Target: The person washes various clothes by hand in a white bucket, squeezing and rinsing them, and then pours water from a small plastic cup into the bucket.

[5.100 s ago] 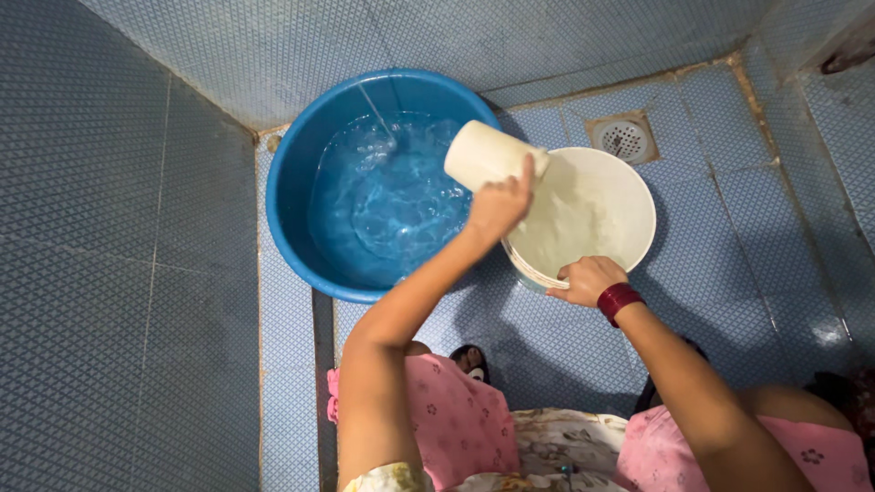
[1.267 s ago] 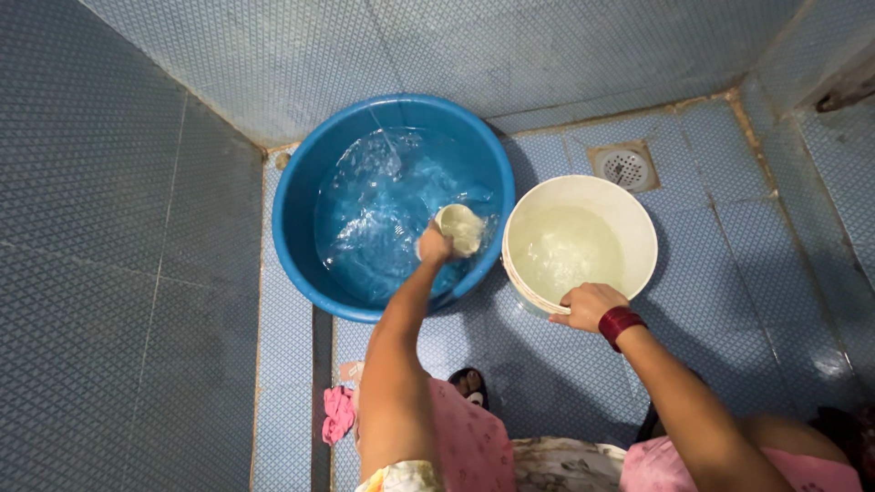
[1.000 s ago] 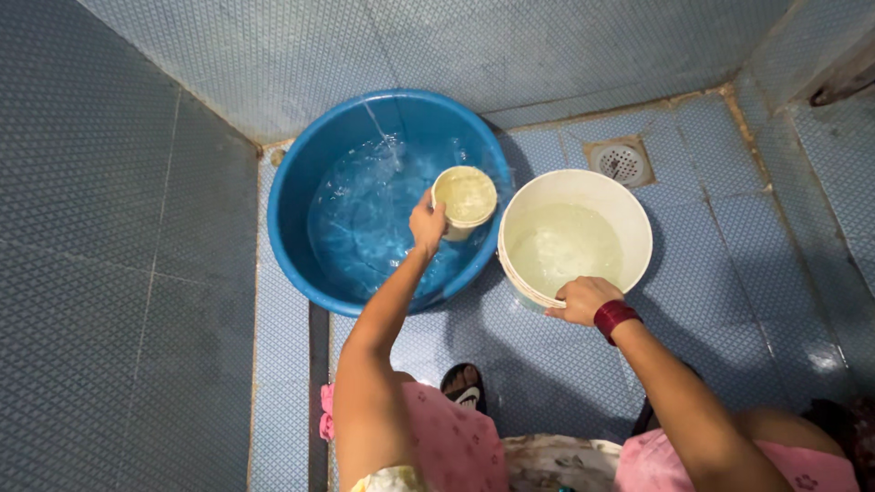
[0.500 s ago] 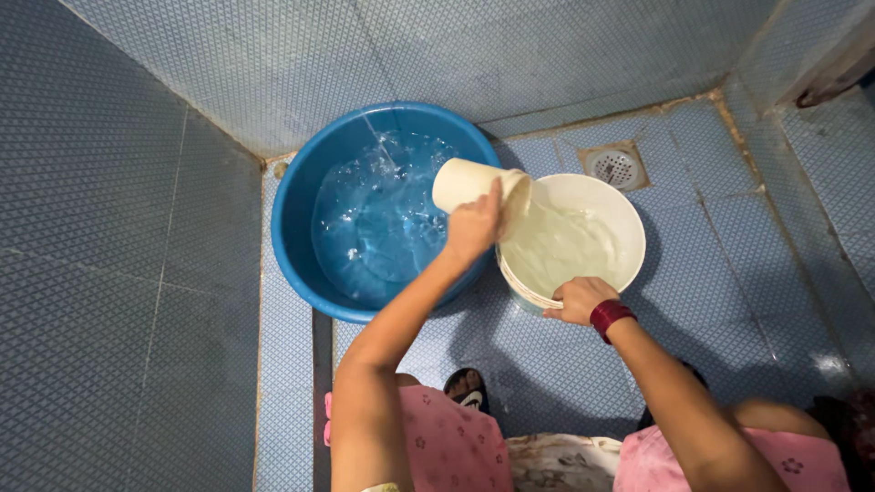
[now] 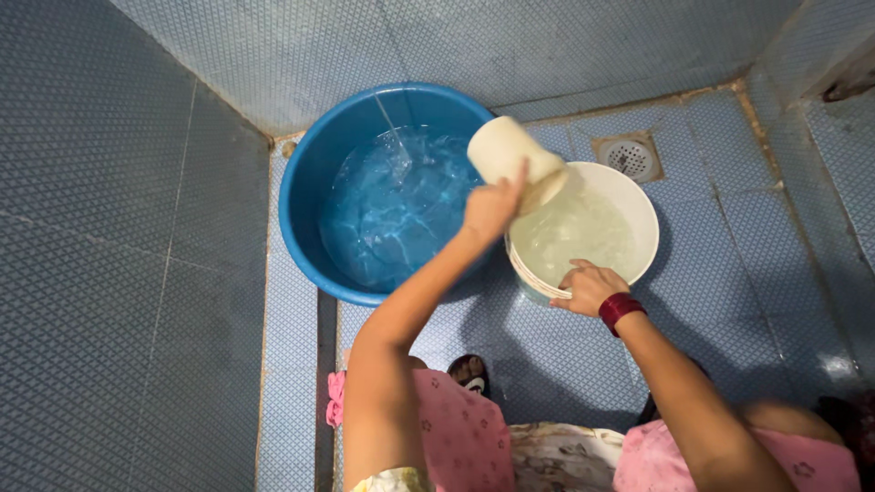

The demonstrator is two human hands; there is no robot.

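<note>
A cream-coloured cylindrical plastic mug (image 5: 510,159) is tipped mouth-down over the far-left rim of a round white plastic bucket (image 5: 638,196), with water running out of it into the bucket. The left hand (image 5: 490,205) grips the mug from below, its fingers (image 5: 519,175) wrapped closed around the mug's side, the arm reaching up from the lower middle of the view. The bucket stands on the blue tiled floor (image 5: 729,273) and holds pale, rippling water up to some way below its rim. The right hand (image 5: 588,287) rests on the bucket's near rim, fingers curled over the edge and clasping it; a dark red band (image 5: 622,308) sits on that wrist. Just beside the bucket on its left, touching or nearly touching it, is a large round blue plastic tub (image 5: 310,182) filled with clear, churning water, into which a thin stream (image 5: 390,118) falls near the far wall. Beyond the bucket, set into the floor near the wall, is a round metal drain grate (image 5: 629,157). Grey-blue textured tiled walls (image 5: 137,273) close in the corner on the left and at the back. Pink flowered clothing (image 5: 456,428) and a dark sandal (image 5: 471,371) show at the bottom.
</note>
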